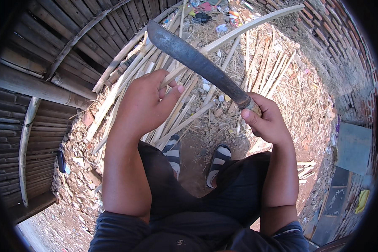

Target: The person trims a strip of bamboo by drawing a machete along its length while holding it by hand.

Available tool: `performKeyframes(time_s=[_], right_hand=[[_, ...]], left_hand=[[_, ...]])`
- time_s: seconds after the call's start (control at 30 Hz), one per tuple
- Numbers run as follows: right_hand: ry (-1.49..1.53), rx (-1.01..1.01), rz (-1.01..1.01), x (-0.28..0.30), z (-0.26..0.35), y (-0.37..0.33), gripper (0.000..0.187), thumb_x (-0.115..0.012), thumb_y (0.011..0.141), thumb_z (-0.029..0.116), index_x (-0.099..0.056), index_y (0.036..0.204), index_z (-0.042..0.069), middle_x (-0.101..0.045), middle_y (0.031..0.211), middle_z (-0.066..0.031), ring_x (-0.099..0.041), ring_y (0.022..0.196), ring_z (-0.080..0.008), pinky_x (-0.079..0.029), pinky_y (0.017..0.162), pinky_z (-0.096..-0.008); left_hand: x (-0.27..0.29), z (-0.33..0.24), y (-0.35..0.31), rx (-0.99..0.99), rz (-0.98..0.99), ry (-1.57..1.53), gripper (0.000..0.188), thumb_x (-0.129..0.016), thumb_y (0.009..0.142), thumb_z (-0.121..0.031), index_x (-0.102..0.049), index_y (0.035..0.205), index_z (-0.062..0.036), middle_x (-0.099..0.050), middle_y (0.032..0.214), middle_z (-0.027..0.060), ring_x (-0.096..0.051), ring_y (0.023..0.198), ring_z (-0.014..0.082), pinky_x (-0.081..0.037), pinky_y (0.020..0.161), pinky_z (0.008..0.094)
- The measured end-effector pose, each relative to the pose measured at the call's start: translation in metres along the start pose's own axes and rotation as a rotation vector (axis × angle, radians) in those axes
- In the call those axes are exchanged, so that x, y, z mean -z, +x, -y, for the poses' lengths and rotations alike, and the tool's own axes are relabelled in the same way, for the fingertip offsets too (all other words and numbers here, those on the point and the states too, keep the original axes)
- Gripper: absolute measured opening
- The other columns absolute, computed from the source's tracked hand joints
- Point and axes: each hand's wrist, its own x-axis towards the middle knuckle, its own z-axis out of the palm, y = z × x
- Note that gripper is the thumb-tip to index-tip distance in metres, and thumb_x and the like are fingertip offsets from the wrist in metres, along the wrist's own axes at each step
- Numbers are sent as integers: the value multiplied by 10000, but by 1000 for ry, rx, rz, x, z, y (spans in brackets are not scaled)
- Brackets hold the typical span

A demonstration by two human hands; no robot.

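Harsh sunlight falls on bare dirt ground [197, 168] strewn with chips and shavings, with a stacked bamboo-pole wall [50, 54] at the frame's left and a curved brick wall [344, 50] at upper right.

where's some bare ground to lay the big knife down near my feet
Bare dirt shows between the two striped sandals and to their right, toward the short cut sticks. Ahead it is crowded: bamboo strips fan out under the left hand, chips and litter beyond. The right hand holds the knife.
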Motion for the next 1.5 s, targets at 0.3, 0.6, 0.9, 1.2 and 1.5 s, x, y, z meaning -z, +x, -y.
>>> performKeyframes(time_s=[0.3,0.6,0.9,1.2,1.5], right_hand=[[108,-62,-48,4,2,-3,497,-794,988,358,-686,1315,0,-750,1091,-58,-677,1046,-165,-527,952,-345],[72,-26,-46,4,4,-2,486,-803,976,309,-681,1322,-11,-754,1106,-105,-684,1053,-169,-527,970,-342],[-324,363,-177,-10,-3,4,490,-881,873,277,-711,1252,18,-767,1037,-165,-767,920,-301,-582,820,-366],[-728,514,-416,-18,7,5,503,-919,706,183,-719,1165,139,-685,908,-77,-701,756,-294,-549,650,-404],[-810,528,-478,-18,6,7,522,-916,646,143,-710,1126,142,-669,947,-58,-684,773,-297,-546,658,-408]], left_hand=[[0,2,1,-23,-13,15,346,-754,991,-323,-709,1042,17,-440,628,-2,-421,603,103,-372,562,329],[1,1,1,-12,-7,20,357,-751,990,-324,-700,1056,23,-434,625,2,-421,601,108,-376,565,331],[2,-3,1,15,-10,46,316,-770,942,-299,-727,1031,2,-599,701,135,-611,653,297,-471,615,429],[1,-2,3,75,34,33,309,-772,942,-292,-735,1040,-1,-557,658,102,-568,604,263,-435,578,411],[-3,0,1,53,43,-74,358,-765,985,-288,-730,1149,28,-451,643,-2,-437,632,110,-422,603,340]])
